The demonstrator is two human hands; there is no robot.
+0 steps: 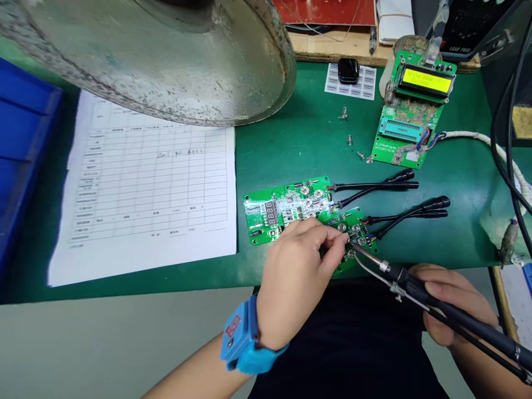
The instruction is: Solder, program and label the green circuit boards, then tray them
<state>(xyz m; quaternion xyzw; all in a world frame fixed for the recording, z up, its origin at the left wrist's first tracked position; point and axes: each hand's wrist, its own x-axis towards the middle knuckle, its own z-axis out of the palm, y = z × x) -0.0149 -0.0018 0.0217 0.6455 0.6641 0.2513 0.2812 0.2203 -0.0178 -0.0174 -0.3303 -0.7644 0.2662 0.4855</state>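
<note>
My right hand (457,299) is wrapped round a soldering iron (415,288) that has a thin metal feed tube clamped alongside it. Its tip reaches the nearer green circuit board (366,227), beside my left fingertips. My left hand (299,260), with a blue wrist strap (245,338), pinches at a round metal part on that board; a spring is likely but too small to make out. Behind it lies a second circuit board (286,208) with a digit display, partly covered by my left hand. Black cable leads (407,213) run right from both boards.
Several small springs (349,139) lie behind the boards. A programmer board (411,111) with a lit yellow screen stands at the back right. Printed sheets (153,188) lie left, under a large metal lamp shade (187,61). A label sheet (332,86) holds a small black object.
</note>
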